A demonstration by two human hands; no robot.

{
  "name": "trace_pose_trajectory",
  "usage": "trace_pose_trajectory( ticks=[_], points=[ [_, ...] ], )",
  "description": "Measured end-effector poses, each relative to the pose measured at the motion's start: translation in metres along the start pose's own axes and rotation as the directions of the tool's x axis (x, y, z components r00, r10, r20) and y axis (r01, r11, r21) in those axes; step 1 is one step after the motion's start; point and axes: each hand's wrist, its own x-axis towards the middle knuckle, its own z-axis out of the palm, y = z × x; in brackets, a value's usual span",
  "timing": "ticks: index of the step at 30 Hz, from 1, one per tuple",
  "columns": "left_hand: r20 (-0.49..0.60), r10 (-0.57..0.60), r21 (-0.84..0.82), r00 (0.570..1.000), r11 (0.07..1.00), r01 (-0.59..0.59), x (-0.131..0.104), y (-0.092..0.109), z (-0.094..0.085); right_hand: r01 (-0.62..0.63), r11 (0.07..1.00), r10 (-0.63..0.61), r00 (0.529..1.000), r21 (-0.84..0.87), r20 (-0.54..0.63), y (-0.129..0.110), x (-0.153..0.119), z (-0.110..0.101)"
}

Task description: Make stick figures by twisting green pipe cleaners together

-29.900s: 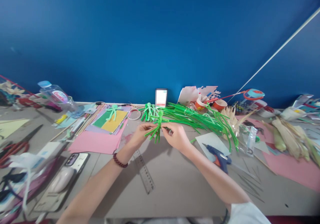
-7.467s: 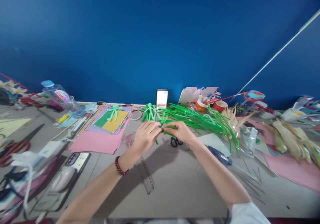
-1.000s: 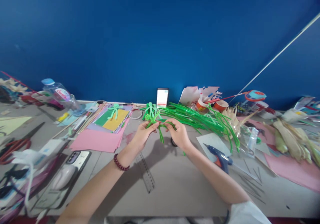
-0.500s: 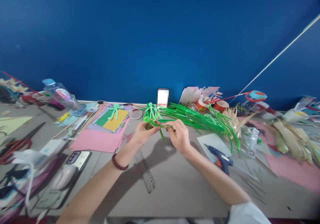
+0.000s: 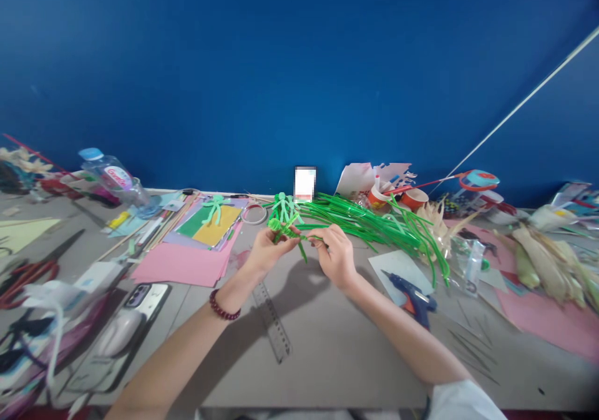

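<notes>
A bright green pipe-cleaner figure with a round coiled head is pinched in my left hand, above the table. My right hand grips a thin green strand of the same figure between thumb and fingertips. One loose green end hangs down between the hands. Just behind stands a paler green pipe-cleaner figure. Another pale green figure lies on green and yellow sheets to the left. To the right spreads a heap of green pipe cleaners.
A clear ruler lies below my hands. On the right are a blue glue gun and dried husks. Pink paper, a phone, scissors and a bottle are on the left. A blue wall rises behind.
Almost nothing differs. Both hands keep their grip in the same place, and the hanging green end has shifted very slightly.
</notes>
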Motion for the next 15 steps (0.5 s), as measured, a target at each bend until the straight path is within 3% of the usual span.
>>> trace_pose_trajectory(
  ticks=[15],
  points=[
    [0.021,0.003,-0.075,1.000,0.997,-0.002,-0.0009,-0.0009,0.0003,-0.059,0.998,0.059,0.998,0.011,0.023,0.0011,-0.0013,0.0002]
  ],
)
